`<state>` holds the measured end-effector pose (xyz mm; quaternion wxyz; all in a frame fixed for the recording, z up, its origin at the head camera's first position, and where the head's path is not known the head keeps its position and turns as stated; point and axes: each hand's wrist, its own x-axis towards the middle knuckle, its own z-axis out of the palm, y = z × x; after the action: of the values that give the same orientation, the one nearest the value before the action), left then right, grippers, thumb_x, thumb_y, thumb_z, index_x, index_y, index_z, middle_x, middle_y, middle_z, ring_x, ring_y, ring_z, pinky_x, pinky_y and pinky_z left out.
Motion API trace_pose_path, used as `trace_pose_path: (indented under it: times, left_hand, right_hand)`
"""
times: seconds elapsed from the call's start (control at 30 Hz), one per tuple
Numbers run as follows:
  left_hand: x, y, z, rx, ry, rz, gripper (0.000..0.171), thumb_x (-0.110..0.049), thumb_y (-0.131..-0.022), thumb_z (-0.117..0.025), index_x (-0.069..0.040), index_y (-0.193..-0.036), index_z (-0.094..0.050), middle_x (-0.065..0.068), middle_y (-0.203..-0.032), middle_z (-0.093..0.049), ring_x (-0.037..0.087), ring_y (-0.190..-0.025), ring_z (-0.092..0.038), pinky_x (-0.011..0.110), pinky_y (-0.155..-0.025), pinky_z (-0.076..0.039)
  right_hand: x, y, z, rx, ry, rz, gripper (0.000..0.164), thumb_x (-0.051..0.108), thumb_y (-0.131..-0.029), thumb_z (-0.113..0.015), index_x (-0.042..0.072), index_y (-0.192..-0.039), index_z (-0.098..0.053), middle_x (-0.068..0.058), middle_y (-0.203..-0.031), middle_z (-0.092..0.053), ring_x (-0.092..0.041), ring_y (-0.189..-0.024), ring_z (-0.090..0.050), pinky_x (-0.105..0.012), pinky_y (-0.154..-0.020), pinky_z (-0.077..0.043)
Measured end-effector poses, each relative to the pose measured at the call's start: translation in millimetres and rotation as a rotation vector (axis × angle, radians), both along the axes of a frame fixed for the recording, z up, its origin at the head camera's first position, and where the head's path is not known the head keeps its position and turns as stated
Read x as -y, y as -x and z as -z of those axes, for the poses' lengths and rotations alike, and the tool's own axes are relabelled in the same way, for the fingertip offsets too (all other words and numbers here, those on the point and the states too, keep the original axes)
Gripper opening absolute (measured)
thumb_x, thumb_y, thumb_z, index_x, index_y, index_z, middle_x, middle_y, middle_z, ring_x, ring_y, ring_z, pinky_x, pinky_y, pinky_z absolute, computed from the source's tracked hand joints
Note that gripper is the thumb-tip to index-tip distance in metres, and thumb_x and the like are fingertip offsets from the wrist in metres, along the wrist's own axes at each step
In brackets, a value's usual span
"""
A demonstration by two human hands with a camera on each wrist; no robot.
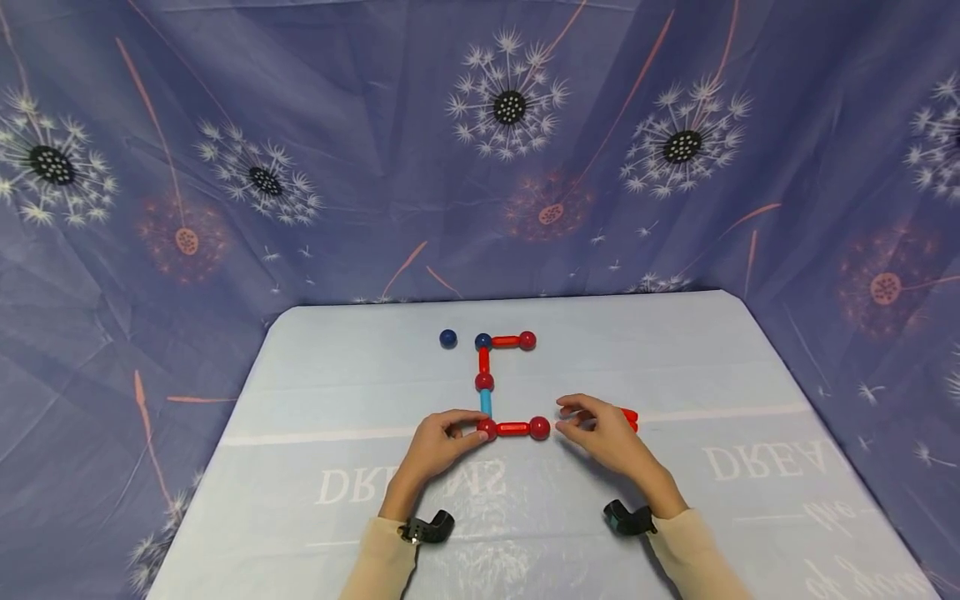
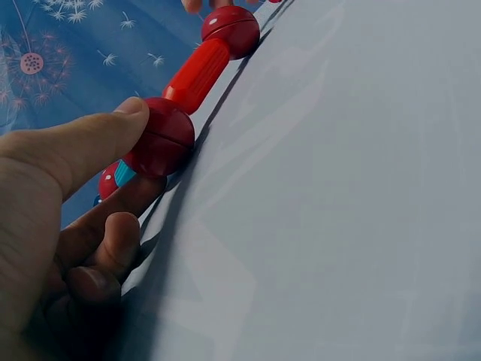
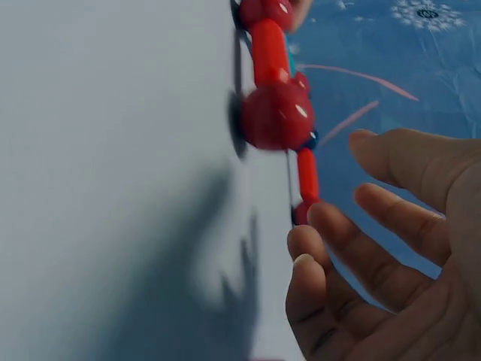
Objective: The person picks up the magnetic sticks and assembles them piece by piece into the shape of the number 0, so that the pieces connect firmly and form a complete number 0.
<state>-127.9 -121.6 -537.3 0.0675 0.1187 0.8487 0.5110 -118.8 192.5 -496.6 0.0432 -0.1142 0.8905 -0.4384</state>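
A chain of balls and rods lies on the table. At its near corner my left hand (image 1: 438, 442) pinches a red ball (image 2: 161, 139) between thumb and fingers. From that ball a red rod (image 1: 513, 429) runs right to another red ball (image 1: 539, 427). A light blue rod (image 1: 486, 403) leads away to a red ball (image 1: 484, 382), then a red rod (image 1: 483, 361) reaches a dark blue ball (image 1: 483, 342). There a further red rod (image 1: 506, 341) ends in a red ball (image 1: 527, 340). My right hand (image 1: 600, 429), holding nothing, hovers just right of the near right ball, fingers apart and slightly bent.
A loose dark blue ball (image 1: 447, 338) lies left of the chain's far end. Red rods (image 1: 630, 417) lie partly hidden behind my right hand. The pale cloth-covered table (image 1: 360, 358) meets a blue dandelion-print curtain (image 1: 375, 167) at its back.
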Motion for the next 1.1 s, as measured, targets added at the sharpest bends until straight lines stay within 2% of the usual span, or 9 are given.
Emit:
trace_pose_path:
  times: [0.2,0.3,0.43,0.53,0.7,0.83,0.97,1.03,1.1]
  left_hand:
    - [0,-0.2,-0.5,-0.006,0.002,0.000,0.028,-0.035,-0.089,-0.082,-0.026,-0.115,-0.080,-0.006,-0.090,-0.071,0.007,-0.064,-0.053,0.022,-0.058,-0.041]
    - [0,0.5,0.0,-0.012,0.008,0.000,0.028,-0.034,-0.089,-0.082,-0.026,-0.115,-0.080,-0.006,-0.097,-0.074,0.006,-0.064,-0.053,0.022,-0.059,-0.042]
    - [1,2.9,0.7,-0.020,0.007,-0.004,0.027,-0.033,-0.090,-0.081,-0.026,-0.116,-0.080,-0.006,-0.104,-0.076,0.006,-0.067,-0.054,0.022,-0.061,-0.044]
    - [1,4.1,1.3,-0.023,0.005,-0.005,0.027,-0.033,-0.090,-0.081,-0.027,-0.117,-0.079,-0.005,-0.106,-0.076,0.006,-0.068,-0.055,0.022,-0.062,-0.045]
    - [2,2.2,2.0,-0.022,0.004,-0.004,0.027,-0.034,-0.090,-0.080,-0.027,-0.117,-0.079,-0.005,-0.109,-0.076,0.006,-0.068,-0.056,0.023,-0.063,-0.045]
    - [3,1.1,1.7,-0.023,-0.006,-0.007,0.027,-0.035,-0.090,-0.080,-0.027,-0.117,-0.079,-0.004,-0.108,-0.076,0.007,-0.068,-0.055,0.023,-0.062,-0.045]
    - [1,-0.1,0.9,-0.018,-0.010,-0.009,0.027,-0.033,-0.090,-0.081,-0.027,-0.116,-0.080,-0.004,-0.105,-0.076,0.007,-0.065,-0.054,0.022,-0.060,-0.043]
    - [1,-0.6,0.3,-0.015,-0.008,-0.011,0.027,-0.032,-0.090,-0.081,-0.027,-0.116,-0.080,-0.004,-0.105,-0.076,0.007,-0.065,-0.055,0.022,-0.060,-0.043]
    - [0,-0.5,0.4,-0.016,-0.009,-0.012,0.027,-0.032,-0.090,-0.081,-0.026,-0.116,-0.080,-0.005,-0.104,-0.076,0.007,-0.064,-0.054,0.022,-0.060,-0.043]
  right_hand:
    - [-21,7.1,-13.0,-0.118,-0.020,0.031,0.038,0.016,-0.092,-0.079,0.005,-0.127,-0.069,-0.009,-0.108,-0.074,-0.020,-0.094,-0.069,-0.035,-0.080,-0.058]
    - [-34,11.0,-16.0,-0.123,-0.026,0.057,0.036,0.015,-0.092,-0.078,0.004,-0.126,-0.070,-0.009,-0.106,-0.073,-0.024,-0.091,-0.071,-0.032,-0.074,-0.058]
    - [-52,19.4,-14.8,-0.127,-0.078,0.085,0.035,0.017,-0.093,-0.077,0.005,-0.125,-0.070,-0.011,-0.109,-0.072,-0.029,-0.095,-0.070,-0.029,-0.074,-0.055]
    - [-65,24.2,-9.2,-0.140,-0.117,0.095,0.034,0.018,-0.094,-0.077,0.004,-0.124,-0.071,-0.014,-0.112,-0.072,-0.032,-0.104,-0.067,-0.036,-0.081,-0.056]
    - [-79,23.6,0.0,-0.113,-0.139,0.099,0.033,0.018,-0.094,-0.076,0.002,-0.123,-0.070,-0.016,-0.114,-0.071,-0.035,-0.106,-0.066,-0.051,-0.087,-0.056]
    - [-84,22.9,4.4,-0.061,-0.157,0.098,0.033,0.020,-0.095,-0.076,0.005,-0.123,-0.071,-0.014,-0.113,-0.071,-0.030,-0.102,-0.066,-0.044,-0.085,-0.056]
    - [-87,22.8,8.6,0.002,-0.139,0.086,0.034,0.026,-0.094,-0.077,0.007,-0.122,-0.071,-0.012,-0.110,-0.072,-0.024,-0.094,-0.063,-0.030,-0.071,-0.054]
    - [-88,22.7,10.8,0.025,-0.122,0.083,0.035,0.026,-0.094,-0.077,0.007,-0.122,-0.071,-0.011,-0.108,-0.071,-0.023,-0.091,-0.061,-0.027,-0.064,-0.053]
    - [-89,22.7,12.7,0.031,-0.122,0.085,0.033,0.025,-0.094,-0.077,0.007,-0.121,-0.071,-0.010,-0.107,-0.072,-0.021,-0.090,-0.061,-0.025,-0.062,-0.052]
